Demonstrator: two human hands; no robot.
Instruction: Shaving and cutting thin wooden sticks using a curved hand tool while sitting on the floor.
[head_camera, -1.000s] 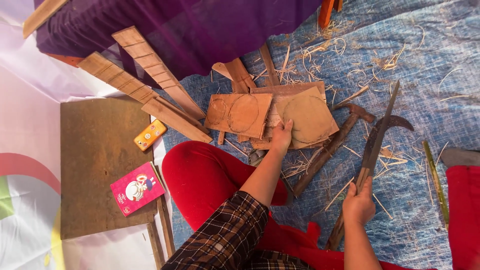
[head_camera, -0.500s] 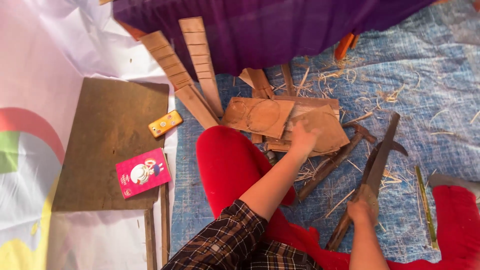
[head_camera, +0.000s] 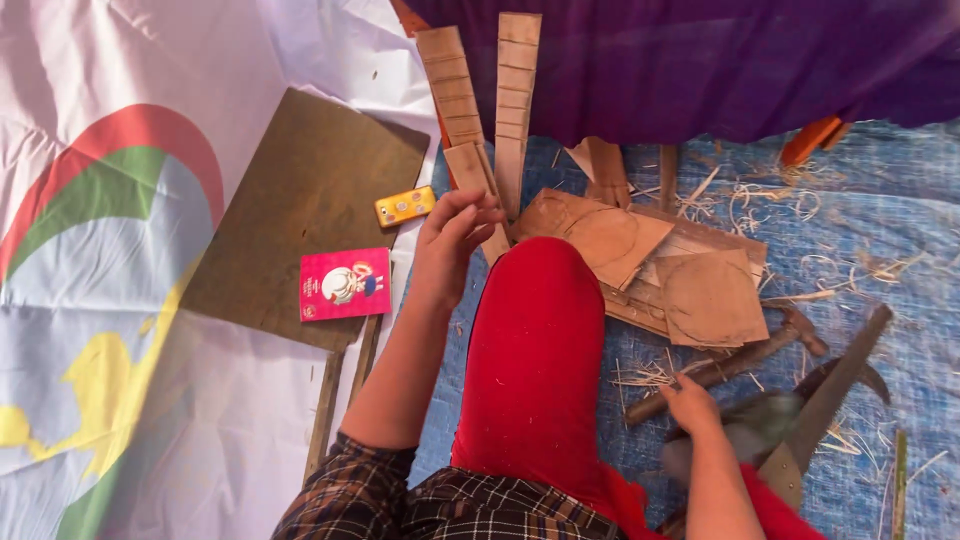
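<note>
The left hand (head_camera: 452, 235) has been moved off the sheets (head_camera: 640, 255), where it rested 1 s ago, to the slats (head_camera: 470, 175), fingers spread and touching 1. The blade (head_camera: 815, 415) is still gripped, blurred, in the right hand (head_camera: 690, 405).

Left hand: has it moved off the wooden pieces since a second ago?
Yes. The left hand went from the flat wooden pieces over the red knee toward the yellow box.

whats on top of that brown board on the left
A pink card lies flat on the brown board near its lower edge. A small yellow box sits at its right edge, just left of the left hand. What lies beneath the board is covered.
</note>
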